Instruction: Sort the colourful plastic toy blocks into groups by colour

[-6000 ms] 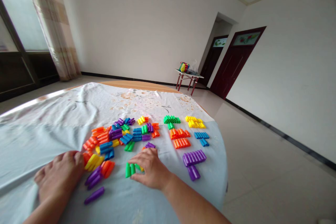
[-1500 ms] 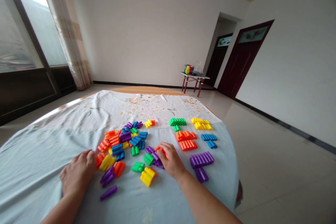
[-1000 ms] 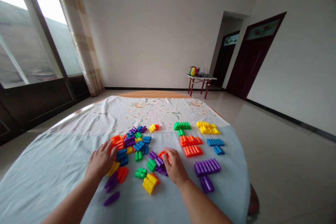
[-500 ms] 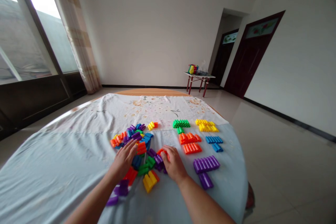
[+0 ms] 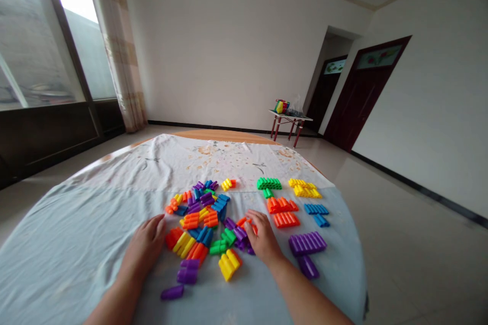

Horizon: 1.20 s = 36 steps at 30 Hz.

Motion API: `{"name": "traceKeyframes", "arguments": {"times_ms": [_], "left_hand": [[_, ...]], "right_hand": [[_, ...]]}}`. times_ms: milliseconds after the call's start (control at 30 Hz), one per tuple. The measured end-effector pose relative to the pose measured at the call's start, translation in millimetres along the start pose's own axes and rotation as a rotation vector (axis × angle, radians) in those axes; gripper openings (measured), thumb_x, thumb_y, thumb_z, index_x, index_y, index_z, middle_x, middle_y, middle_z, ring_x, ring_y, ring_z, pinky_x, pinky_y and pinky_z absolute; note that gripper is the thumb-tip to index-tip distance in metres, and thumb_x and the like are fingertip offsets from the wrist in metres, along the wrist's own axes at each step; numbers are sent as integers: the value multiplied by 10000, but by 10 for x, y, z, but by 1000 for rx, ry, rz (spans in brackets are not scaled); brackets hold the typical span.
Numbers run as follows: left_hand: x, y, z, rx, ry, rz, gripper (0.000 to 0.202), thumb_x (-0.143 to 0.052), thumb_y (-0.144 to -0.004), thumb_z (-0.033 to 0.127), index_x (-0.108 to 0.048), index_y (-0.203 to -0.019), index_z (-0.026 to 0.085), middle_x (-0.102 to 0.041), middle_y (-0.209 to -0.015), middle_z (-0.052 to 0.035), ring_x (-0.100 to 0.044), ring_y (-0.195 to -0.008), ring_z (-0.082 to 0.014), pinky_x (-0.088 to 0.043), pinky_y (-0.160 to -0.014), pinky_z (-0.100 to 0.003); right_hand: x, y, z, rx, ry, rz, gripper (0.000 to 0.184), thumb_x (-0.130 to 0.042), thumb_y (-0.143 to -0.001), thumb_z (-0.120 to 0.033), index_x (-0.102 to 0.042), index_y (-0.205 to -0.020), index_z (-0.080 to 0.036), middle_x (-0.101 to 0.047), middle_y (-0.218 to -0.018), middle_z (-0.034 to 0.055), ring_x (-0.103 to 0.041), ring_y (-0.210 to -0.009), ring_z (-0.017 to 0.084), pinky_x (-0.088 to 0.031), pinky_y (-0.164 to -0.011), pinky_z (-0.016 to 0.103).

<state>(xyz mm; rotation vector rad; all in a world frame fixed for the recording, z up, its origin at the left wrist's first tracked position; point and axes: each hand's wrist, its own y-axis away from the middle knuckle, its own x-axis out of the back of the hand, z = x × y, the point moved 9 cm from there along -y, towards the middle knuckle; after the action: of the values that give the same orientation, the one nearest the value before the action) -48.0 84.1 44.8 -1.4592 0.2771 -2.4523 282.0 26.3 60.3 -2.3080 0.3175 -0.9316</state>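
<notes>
Fingers (image 5: 252,219) of right hand (image 5: 263,238) on orange block (image 5: 244,222)

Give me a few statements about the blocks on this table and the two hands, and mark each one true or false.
1. The left hand lies flat on the cloth at the left edge of the mixed pile. True.
2. The right hand is lifted clear above the table. False: it is down at the pile's right side, its fingers on orange blocks.
3. The purple row lies to the right of the right hand. True.
4. The green row sits nearer the person than the purple row. False: it lies farther away, beside the yellow row.
5. A lone purple block lies near the left forearm. True.
</notes>
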Motion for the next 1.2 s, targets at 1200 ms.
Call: {"name": "traceKeyframes", "arguments": {"times_ms": [1200], "left_hand": [[43, 167, -65, 259, -177, -174, 472, -257, -762, 629, -526, -717, 244, -615, -776, -40, -570, -713, -232, -406, -583, -321]], "right_hand": [[149, 50, -165, -208, 17, -168, 427, -771, -623, -367, -651, -1017, -258, -581, -909, 43, -560, -885, 214, -470, -813, 345]]}}
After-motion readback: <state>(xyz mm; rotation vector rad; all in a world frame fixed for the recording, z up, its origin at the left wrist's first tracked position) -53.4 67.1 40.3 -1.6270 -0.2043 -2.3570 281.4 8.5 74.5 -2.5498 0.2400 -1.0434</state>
